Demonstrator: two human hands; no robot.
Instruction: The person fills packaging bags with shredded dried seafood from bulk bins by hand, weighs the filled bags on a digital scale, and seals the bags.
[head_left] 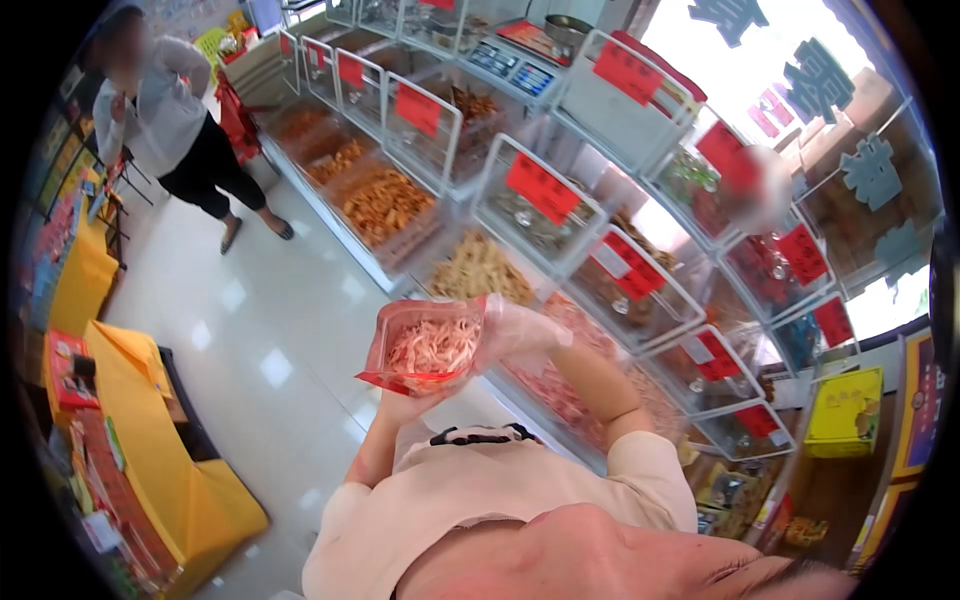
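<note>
A red-edged plastic pouch faces up in front of my chest. Pink and white shredded strips fill it. My left hand, bare, is closed on the pouch's lower edge from beneath. On the other side, my right hand wears a clear plastic glove and grips the pouch's right edge; its fingertips are partly hidden. Just past the pouch is a bin of pale yellowish strips. Close to my right forearm lies a bin of pink strips.
Bins with hinged clear lids and red labels line the counter. Orange-brown snack pieces fill one bin. A scale sits at the back. Another person stands at far left. Yellow-draped tables stand on my left.
</note>
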